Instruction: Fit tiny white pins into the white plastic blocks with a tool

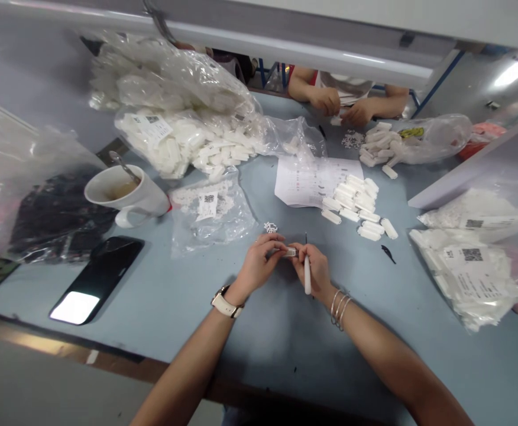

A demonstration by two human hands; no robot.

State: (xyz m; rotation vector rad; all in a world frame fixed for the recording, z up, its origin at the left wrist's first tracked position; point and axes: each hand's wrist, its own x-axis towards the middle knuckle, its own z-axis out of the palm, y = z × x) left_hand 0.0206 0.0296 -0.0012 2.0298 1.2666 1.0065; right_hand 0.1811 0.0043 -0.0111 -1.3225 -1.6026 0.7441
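Note:
Low over the middle of the table, my left hand [261, 263] pinches one end of a small white plastic casing [291, 252]. My right hand [316, 271] meets the casing's other end with its fingertips. It also grips a white-handled tool [307, 277], whose thin dark tip points away from me. Fingers cover much of the casing. Just beyond my left fingers lies a little heap of tiny white parts [270, 227]. Farther right, a pile of white casings [354, 198] rests partly on a printed sheet [298, 183].
A mug [146, 198] with a spoon and a phone [97, 281] are on the left. Clear bags [212, 216] of white parts lie around, with large ones [170, 142] behind and others [472, 266] at right. Across the table, a co-worker's hands [341, 106] handle a white piece.

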